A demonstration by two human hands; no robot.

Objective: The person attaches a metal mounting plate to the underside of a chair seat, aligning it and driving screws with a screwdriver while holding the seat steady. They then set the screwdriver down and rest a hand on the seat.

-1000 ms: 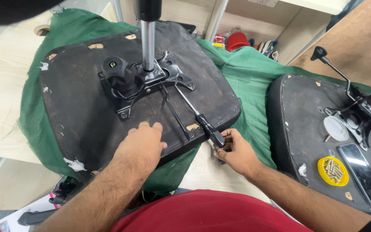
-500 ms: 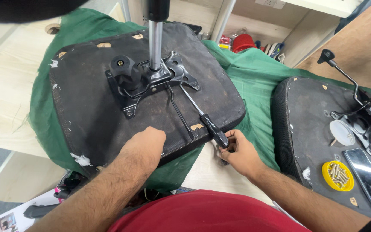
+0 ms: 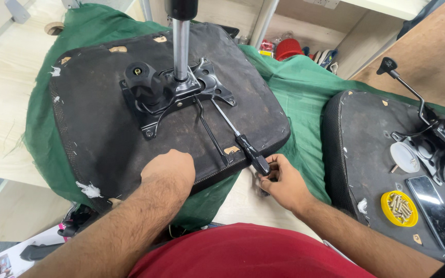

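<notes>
I press my left hand (image 3: 168, 170) flat on the upturned black fabric chair seat (image 3: 104, 128), at six o'clock from its metal mechanism (image 3: 173, 92). My right hand (image 3: 279, 180), fingers curled, grips the black lever handle (image 3: 253, 154) at four o'clock.

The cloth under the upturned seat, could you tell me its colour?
Green cloth, clearest in the head view.

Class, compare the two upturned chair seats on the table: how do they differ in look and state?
The near seat has a chrome post standing up from its mechanism; the far seat has none. The far seat carries a yellow lid of screws and a phone; the near seat has the left hand on it. Both are black, underside up, on green cloth.
</notes>
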